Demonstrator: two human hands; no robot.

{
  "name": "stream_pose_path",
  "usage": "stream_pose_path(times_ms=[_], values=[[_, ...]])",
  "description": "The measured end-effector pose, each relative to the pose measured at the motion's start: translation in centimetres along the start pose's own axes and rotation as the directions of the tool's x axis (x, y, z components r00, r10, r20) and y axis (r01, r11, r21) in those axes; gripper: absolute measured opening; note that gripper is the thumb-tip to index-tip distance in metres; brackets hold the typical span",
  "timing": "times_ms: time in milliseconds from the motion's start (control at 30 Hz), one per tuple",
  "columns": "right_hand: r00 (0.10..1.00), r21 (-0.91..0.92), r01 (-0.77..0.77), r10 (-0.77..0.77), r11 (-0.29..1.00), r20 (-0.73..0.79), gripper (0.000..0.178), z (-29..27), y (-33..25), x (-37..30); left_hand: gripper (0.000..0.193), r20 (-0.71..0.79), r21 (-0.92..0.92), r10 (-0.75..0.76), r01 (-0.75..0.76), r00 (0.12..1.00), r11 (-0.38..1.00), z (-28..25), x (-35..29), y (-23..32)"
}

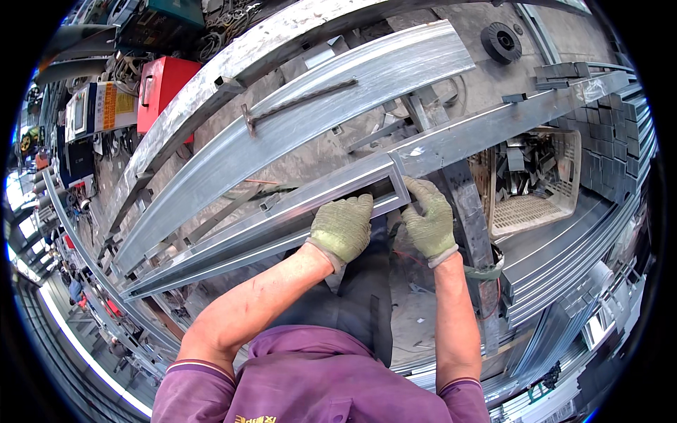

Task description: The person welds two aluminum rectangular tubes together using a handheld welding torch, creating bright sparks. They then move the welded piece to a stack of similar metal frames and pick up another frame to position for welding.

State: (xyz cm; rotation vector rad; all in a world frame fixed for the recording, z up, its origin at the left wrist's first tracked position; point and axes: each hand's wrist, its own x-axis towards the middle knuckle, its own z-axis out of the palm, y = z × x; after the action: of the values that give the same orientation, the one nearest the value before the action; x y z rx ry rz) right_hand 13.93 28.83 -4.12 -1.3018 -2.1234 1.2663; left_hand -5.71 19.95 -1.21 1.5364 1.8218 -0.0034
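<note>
A long narrow frame of grey metal profile (285, 203) lies slantwise before me, its squared end piece (399, 180) at the right. My left hand (342, 229), in a green-grey work glove, is closed over the near rail close to that end, its fingertips inside the frame's opening. My right hand (430, 220), gloved alike, grips the outer corner of the end piece with thumb and fingers. The glove hides what the left fingertips touch. Beyond the frame, a hammer-like metal tool with a ribbed handle (303, 101) rests on a wide steel beam (233, 155).
A cream plastic crate (534, 218) of metal offcuts stands at the right, beside stacked grey blocks (608, 144) and long profiles (564, 264). Another steel beam (204, 92) runs behind. A red metal box (166, 92) is at the far left; a black spool (501, 42) lies on the floor.
</note>
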Motion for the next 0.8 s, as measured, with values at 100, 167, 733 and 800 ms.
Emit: stream_pose_path(times_ms=[100, 167, 733, 800], values=[[1.0, 0.013, -0.012, 0.012, 1.0, 0.011, 0.051, -0.1, -0.3, 0.1, 0.044, -0.013, 0.004, 0.0, 0.0, 1.0, 1.0, 0.1, 0.0, 0.0], [0.999, 0.01, -0.03, 0.03, 1.0, 0.031, 0.05, -0.3, -0.8, 0.2, 0.043, -0.008, 0.01, -0.004, 0.004, 1.0, 1.0, 0.1, 0.1, 0.0], [0.986, -0.074, 0.0, 0.012, 0.997, 0.166, 0.041, -1.4, -1.7, 1.4, 0.115, -0.322, 0.128, 0.117, -0.079, 0.94, 0.989, -2.9, -5.5, -5.1], [0.987, -0.106, 0.016, 0.001, 0.994, 0.158, 0.041, -1.4, -1.3, 1.4, 0.119, -0.249, 0.143, 0.121, -0.087, 0.961, 0.986, -2.5, -4.5, -5.9]])
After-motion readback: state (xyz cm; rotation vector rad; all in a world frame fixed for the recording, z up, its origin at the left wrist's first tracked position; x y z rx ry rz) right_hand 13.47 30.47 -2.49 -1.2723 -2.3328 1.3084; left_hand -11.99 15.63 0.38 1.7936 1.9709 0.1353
